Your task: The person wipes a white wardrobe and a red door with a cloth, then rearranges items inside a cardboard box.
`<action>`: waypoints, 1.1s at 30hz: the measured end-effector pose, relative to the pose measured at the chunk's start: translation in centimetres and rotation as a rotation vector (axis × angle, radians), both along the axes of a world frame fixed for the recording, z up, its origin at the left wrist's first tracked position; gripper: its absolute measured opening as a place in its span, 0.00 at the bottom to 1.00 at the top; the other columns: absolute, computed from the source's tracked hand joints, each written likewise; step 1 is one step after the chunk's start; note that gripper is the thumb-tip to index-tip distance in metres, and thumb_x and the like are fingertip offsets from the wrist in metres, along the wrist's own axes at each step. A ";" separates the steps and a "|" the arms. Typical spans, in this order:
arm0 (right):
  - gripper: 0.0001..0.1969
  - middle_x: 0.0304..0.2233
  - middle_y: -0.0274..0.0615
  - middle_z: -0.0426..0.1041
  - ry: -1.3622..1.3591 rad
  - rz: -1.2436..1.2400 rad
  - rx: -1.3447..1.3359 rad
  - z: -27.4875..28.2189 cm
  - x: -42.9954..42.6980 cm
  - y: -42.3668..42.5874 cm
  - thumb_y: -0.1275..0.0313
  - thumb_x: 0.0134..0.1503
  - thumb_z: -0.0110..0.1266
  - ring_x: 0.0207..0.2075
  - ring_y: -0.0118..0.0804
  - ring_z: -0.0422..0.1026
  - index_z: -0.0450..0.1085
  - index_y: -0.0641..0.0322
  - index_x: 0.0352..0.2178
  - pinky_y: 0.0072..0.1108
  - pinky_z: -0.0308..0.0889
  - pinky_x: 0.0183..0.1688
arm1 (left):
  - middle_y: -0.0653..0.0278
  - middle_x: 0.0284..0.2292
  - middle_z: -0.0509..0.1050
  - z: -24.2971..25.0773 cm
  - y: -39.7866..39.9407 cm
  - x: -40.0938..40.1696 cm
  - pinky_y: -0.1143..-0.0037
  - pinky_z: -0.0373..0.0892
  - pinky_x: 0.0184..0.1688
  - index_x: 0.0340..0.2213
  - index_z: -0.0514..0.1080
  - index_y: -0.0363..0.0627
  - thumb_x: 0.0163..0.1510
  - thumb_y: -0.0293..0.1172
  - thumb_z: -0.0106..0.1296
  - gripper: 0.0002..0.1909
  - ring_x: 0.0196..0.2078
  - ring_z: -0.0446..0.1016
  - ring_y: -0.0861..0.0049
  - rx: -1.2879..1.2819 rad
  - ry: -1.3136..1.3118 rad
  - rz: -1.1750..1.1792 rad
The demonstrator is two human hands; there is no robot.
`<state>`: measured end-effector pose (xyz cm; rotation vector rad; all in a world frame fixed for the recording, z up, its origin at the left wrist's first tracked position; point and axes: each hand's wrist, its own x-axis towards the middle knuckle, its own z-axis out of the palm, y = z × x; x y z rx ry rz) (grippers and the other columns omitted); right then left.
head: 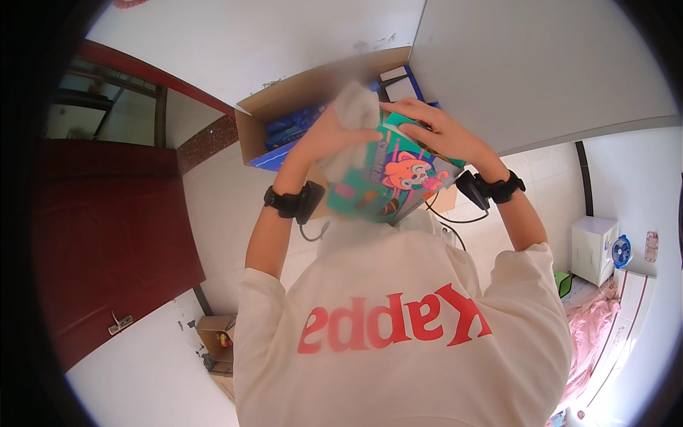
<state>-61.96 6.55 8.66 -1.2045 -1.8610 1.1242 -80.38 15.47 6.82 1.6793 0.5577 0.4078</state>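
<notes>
In front of my chest is a green printed carton [408,171] with a cartoon animal on its face, held tilted. My right hand [435,128] grips its upper right edge, fingers over the top. A whitish crumpled cloth [358,107] is bunched in my left hand [333,136], whose thumb reaches to the carton's upper left edge. The cloth's lower part seems to hang beside the carton, but a hazy patch blurs this area. Just beyond both hands stands an open cardboard box [325,74] with blue packages [293,125] inside.
White walls [256,48] and a grey panel [533,64] border the box. A dark red door [112,224] stands at left. Another cardboard box [213,331] lies lower left. On the right are a white cabinet [592,248], a blue fan [621,251] and pink fabric [589,331]. Cables hang from both wrist devices.
</notes>
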 end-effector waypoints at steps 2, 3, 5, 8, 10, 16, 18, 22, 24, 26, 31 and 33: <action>0.18 0.37 0.38 0.57 -0.001 0.007 0.038 -0.9 0.2 0.1 0.71 0.49 0.36 0.36 0.29 0.58 0.54 0.59 0.44 0.15 0.54 0.39 | 0.66 0.33 0.62 -0.7 0.2 -0.2 0.80 0.56 0.40 0.37 0.58 0.40 0.33 0.29 0.54 0.27 0.36 0.59 0.81 0.001 -0.023 0.019; 0.18 0.38 0.38 0.57 -0.004 0.012 0.078 -1.4 0.2 0.1 0.71 0.50 0.36 0.37 0.29 0.58 0.53 0.59 0.44 0.16 0.54 0.39 | 0.66 0.33 0.62 -1.1 0.6 -0.1 0.80 0.56 0.40 0.37 0.57 0.40 0.33 0.29 0.54 0.27 0.37 0.60 0.81 0.019 -0.032 0.014; 0.18 0.39 0.38 0.57 0.022 0.004 0.113 -2.1 0.1 0.3 0.70 0.50 0.35 0.37 0.29 0.58 0.53 0.59 0.44 0.16 0.54 0.40 | 0.65 0.33 0.62 -1.3 0.8 -0.1 0.80 0.56 0.41 0.37 0.57 0.40 0.33 0.29 0.54 0.27 0.37 0.60 0.81 0.037 -0.039 0.007; 0.17 0.40 0.38 0.57 0.072 -0.014 0.033 -2.0 0.6 0.6 0.69 0.51 0.33 0.38 0.30 0.59 0.54 0.58 0.44 0.17 0.54 0.41 | 0.65 0.34 0.62 -1.1 0.9 0.1 0.80 0.56 0.41 0.37 0.58 0.39 0.32 0.28 0.54 0.27 0.37 0.60 0.80 0.017 0.010 0.014; 0.17 0.41 0.37 0.57 0.097 -0.018 -0.077 -1.3 0.7 0.7 0.68 0.51 0.33 0.38 0.30 0.59 0.54 0.57 0.44 0.17 0.53 0.42 | 0.65 0.34 0.62 -1.8 1.4 -0.1 0.79 0.56 0.41 0.37 0.58 0.39 0.33 0.29 0.54 0.27 0.37 0.60 0.80 0.036 0.026 0.040; 0.17 0.41 0.37 0.58 0.081 0.041 -0.196 -1.2 1.2 1.3 0.67 0.50 0.36 0.41 0.29 0.58 0.56 0.58 0.43 0.16 0.53 0.43 | 0.59 0.41 0.58 -2.7 1.8 -0.6 0.80 0.51 0.46 0.45 0.48 0.34 0.30 0.35 0.56 0.41 0.44 0.55 0.76 -0.024 0.060 -0.003; 0.17 0.41 0.37 0.58 0.096 0.078 -0.208 -1.2 1.3 1.3 0.67 0.50 0.37 0.41 0.28 0.58 0.57 0.58 0.42 0.16 0.52 0.43 | 0.58 0.42 0.58 -2.9 1.9 -0.7 0.79 0.50 0.47 0.45 0.48 0.34 0.30 0.35 0.56 0.41 0.45 0.55 0.75 -0.051 0.056 -0.001; 0.17 0.41 0.36 0.59 0.139 0.118 -0.181 -1.6 1.4 1.5 0.68 0.49 0.37 0.40 0.28 0.58 0.57 0.58 0.42 0.17 0.52 0.43 | 0.57 0.44 0.55 -4.2 2.3 -0.8 0.79 0.49 0.48 0.46 0.46 0.35 0.30 0.36 0.56 0.43 0.47 0.52 0.74 -0.056 0.090 0.023; 0.17 0.38 0.39 0.61 0.195 0.067 -0.192 -2.1 1.4 1.7 0.71 0.47 0.40 0.36 0.27 0.61 0.58 0.60 0.41 0.17 0.58 0.37 | 0.56 0.45 0.53 -4.9 2.6 -0.5 0.78 0.48 0.48 0.46 0.45 0.35 0.30 0.36 0.56 0.44 0.48 0.51 0.73 -0.068 0.081 0.025; 0.17 0.37 0.37 0.61 0.170 0.050 -0.229 -2.0 1.1 1.7 0.70 0.48 0.40 0.35 0.26 0.61 0.58 0.59 0.41 0.16 0.57 0.38 | 0.55 0.45 0.52 -5.3 2.7 -0.4 0.78 0.48 0.48 0.46 0.44 0.35 0.30 0.35 0.56 0.44 0.49 0.50 0.72 -0.088 0.060 0.024; 0.16 0.32 0.34 0.64 0.111 -0.019 -0.310 -2.1 0.4 1.8 0.68 0.48 0.41 0.30 0.23 0.61 0.59 0.57 0.40 0.14 0.57 0.35 | 0.55 0.45 0.52 -5.3 2.4 -0.6 0.78 0.49 0.48 0.46 0.44 0.34 0.30 0.35 0.56 0.44 0.48 0.50 0.73 -0.148 0.048 0.038; 0.16 0.29 0.33 0.64 0.155 -0.006 -0.301 -3.0 0.7 2.2 0.68 0.48 0.41 0.29 0.22 0.61 0.59 0.57 0.40 0.13 0.58 0.34 | 0.56 0.45 0.53 -4.3 2.1 -0.6 0.78 0.49 0.48 0.46 0.44 0.34 0.31 0.34 0.56 0.43 0.48 0.51 0.74 -0.168 0.039 0.015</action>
